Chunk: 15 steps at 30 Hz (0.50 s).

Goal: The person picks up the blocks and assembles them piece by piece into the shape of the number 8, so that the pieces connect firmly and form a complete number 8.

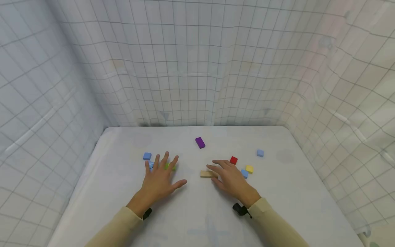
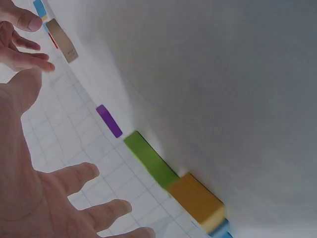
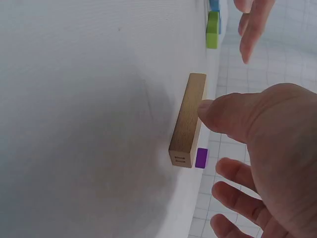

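My left hand point(image 1: 158, 183), fingers spread, hovers over the left-hand blocks and grips nothing. Partly behind its fingers shows a green block point(image 1: 174, 168); in the left wrist view an orange-yellow block point(image 2: 197, 199) stands at the green one's end, hidden in the head view. Blue blocks point(image 1: 147, 156) lie by its fingertips. My right hand point(image 1: 232, 180) is over the right end of a long plain wooden block point(image 1: 206, 174), fingers loosely extended. In the right wrist view its thumb overlaps the side of that wooden block, while the other fingers stay apart from it.
A purple block point(image 1: 200, 142) lies toward the table's back. Right of my right hand are a red block point(image 1: 233, 160), a yellow block point(image 1: 249, 169) and a blue block point(image 1: 244, 174), with another blue block point(image 1: 260, 153) farther out. Gridded white curtains point(image 1: 197, 68) surround the white table point(image 1: 197, 219).
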Motion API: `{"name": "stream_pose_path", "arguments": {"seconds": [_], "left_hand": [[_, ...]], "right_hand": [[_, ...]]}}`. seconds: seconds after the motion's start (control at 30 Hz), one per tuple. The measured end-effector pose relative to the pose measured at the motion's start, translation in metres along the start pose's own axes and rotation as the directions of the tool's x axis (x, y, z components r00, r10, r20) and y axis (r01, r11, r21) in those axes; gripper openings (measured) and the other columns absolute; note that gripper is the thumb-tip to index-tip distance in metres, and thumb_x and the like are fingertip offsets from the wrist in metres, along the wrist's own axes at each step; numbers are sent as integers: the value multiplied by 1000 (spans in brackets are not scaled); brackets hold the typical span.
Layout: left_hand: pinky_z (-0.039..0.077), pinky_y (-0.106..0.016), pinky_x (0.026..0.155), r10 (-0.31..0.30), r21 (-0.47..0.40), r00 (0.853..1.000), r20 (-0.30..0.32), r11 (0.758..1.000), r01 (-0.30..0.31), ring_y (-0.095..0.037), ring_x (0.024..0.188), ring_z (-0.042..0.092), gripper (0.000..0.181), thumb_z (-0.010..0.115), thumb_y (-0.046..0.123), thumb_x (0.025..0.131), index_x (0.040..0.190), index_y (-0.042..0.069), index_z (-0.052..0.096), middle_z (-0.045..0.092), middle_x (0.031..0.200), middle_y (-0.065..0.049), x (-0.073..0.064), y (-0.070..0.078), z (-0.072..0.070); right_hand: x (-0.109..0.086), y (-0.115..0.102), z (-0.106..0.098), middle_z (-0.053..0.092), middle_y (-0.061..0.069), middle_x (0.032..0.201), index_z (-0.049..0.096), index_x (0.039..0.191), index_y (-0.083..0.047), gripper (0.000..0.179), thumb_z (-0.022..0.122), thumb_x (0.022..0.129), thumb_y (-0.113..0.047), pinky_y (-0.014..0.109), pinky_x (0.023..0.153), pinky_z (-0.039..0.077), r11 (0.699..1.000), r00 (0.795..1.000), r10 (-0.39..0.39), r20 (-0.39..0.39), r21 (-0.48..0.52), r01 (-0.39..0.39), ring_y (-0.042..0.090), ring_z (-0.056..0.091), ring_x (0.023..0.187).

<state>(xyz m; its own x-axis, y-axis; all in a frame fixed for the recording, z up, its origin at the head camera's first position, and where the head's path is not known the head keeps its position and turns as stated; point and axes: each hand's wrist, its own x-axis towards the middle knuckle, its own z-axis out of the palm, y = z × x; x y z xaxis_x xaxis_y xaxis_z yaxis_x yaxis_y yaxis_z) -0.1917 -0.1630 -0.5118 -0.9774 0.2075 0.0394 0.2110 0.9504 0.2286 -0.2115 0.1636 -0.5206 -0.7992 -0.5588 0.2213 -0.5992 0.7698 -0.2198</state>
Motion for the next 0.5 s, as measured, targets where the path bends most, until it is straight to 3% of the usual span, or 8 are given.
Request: {"name": "stream_pose_path", "arguments": {"seconds": [0.27, 0.5], "left_hand": [[20, -94, 132, 17, -62, 995, -93, 998, -23, -60, 169, 40, 90, 87, 58, 101, 175, 20, 54, 44, 184, -26, -9, -32, -9], [38, -89, 127, 56, -84, 985, -164, 994, -71, -61, 152, 57, 83, 96, 43, 97, 168, 16, 62, 57, 173, -27, -15, -57, -13]], "right_hand": [[15, -4, 2, 80, 8, 141, 89, 134, -18, 29, 90, 105, -19, 44, 109, 68, 998, 999, -37, 15, 58, 36, 29, 74, 131], [19, -3, 5, 82, 3, 126, 91, 129, -14, 25, 90, 104, -15, 36, 100, 70, 994, 999, -42, 34, 105, 38, 21, 75, 116]]}}
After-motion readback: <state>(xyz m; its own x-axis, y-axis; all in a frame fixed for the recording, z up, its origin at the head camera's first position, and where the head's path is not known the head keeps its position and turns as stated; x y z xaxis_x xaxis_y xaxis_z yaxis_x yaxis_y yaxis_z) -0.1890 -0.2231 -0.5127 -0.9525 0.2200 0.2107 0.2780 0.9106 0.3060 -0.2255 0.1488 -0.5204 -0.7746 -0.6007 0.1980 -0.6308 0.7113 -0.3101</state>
